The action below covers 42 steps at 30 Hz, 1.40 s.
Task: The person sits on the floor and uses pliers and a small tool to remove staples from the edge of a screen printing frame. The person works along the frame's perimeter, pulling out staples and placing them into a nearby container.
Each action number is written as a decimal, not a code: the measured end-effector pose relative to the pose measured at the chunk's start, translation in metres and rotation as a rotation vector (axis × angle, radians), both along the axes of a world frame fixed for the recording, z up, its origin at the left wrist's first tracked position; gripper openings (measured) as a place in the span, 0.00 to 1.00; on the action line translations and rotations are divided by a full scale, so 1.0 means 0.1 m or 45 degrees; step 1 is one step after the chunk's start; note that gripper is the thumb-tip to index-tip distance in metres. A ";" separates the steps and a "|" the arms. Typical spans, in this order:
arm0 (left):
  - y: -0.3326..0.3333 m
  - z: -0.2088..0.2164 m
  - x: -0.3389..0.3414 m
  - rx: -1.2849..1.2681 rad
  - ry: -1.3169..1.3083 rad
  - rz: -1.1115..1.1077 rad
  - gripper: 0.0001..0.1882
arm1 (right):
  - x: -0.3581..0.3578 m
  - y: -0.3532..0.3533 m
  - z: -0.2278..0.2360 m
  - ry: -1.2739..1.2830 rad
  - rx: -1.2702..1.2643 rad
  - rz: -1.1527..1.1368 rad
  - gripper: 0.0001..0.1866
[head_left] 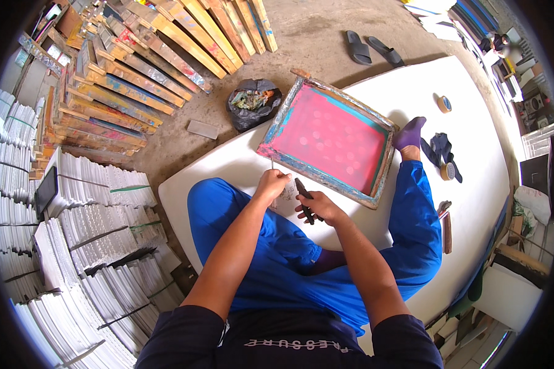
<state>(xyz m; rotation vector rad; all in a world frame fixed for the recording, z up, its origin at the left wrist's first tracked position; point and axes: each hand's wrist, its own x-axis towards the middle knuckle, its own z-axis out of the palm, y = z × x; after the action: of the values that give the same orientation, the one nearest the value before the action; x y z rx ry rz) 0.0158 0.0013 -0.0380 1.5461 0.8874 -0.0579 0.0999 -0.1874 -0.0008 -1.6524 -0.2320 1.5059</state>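
Your right hand (317,208) is clamped on dark pliers (304,200), which point up toward the near edge of the screen-printing frame (326,138). Your left hand (272,183) is closed around a thin metal pin (272,163) that stands upright just beside the frame's lower left corner. The frame has a worn wooden border stained blue, holds a pink mesh with pale round spots, and lies flat on the white board (375,92) on which you sit.

Your legs in blue trousers (228,209) bracket the work. The right one bends around the frame's right side, and its purple sock (409,133) touches the frame's far right corner, closing off that side.

Further right on the board: a dark cloth (442,147), a brush (448,171) just beside it, a tape roll (444,104) near the far edge, and a wooden-handled tool (447,230) by your right knee.

Off the board: a black bag of scraps (253,102) just beyond the frame's far left corner, stacked wooden frames (129,80), white bundled stacks (98,246) at left, and two sandals (372,49).
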 end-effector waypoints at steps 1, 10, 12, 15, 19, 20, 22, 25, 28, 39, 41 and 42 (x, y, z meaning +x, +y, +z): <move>0.01 -0.02 -0.02 0.148 0.018 -0.049 0.19 | 0.04 0.00 0.01 0.042 0.008 -0.052 0.27; -0.03 0.17 -0.04 0.462 0.215 -0.239 0.26 | 0.34 0.19 0.14 0.080 -0.105 -0.051 0.24; -0.02 0.15 -0.03 0.436 0.212 -0.232 0.27 | 0.36 0.20 0.14 0.101 -0.130 -0.055 0.23; -0.04 0.15 -0.02 0.455 0.160 -0.229 0.27 | 0.39 0.18 0.10 0.157 -0.102 -0.094 0.23; -0.05 0.21 0.00 0.438 0.159 -0.247 0.27 | 0.42 0.13 0.05 0.250 -0.048 -0.114 0.24; -0.04 0.20 0.01 0.439 0.154 -0.242 0.27 | 0.43 0.13 0.05 0.266 -0.045 -0.114 0.24; -0.04 0.18 0.01 0.435 0.157 -0.236 0.28 | 0.43 0.14 0.05 0.289 -0.045 -0.109 0.25; -0.04 0.25 0.02 0.425 0.175 -0.240 0.28 | 0.44 0.14 0.05 0.310 -0.061 -0.095 0.26; -0.04 0.25 0.02 0.441 0.153 -0.235 0.28 | 0.47 0.17 0.05 0.333 -0.082 -0.094 0.26; -0.03 0.15 0.06 0.418 0.208 -0.256 0.26 | 0.38 0.33 0.02 -0.195 -0.343 -0.002 0.21; -0.04 0.16 0.06 0.458 0.174 -0.253 0.26 | 0.28 0.36 0.07 -0.369 -0.381 -0.037 0.18; -0.04 0.17 0.05 0.478 0.158 -0.251 0.25 | 0.23 0.39 0.10 -0.454 -0.399 -0.054 0.16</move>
<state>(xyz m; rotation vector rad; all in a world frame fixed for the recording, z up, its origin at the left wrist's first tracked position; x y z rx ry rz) 0.0209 -0.0030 -0.0211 1.9964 0.8736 -0.1368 0.1230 -0.1486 0.0091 -2.1626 -0.1558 1.2534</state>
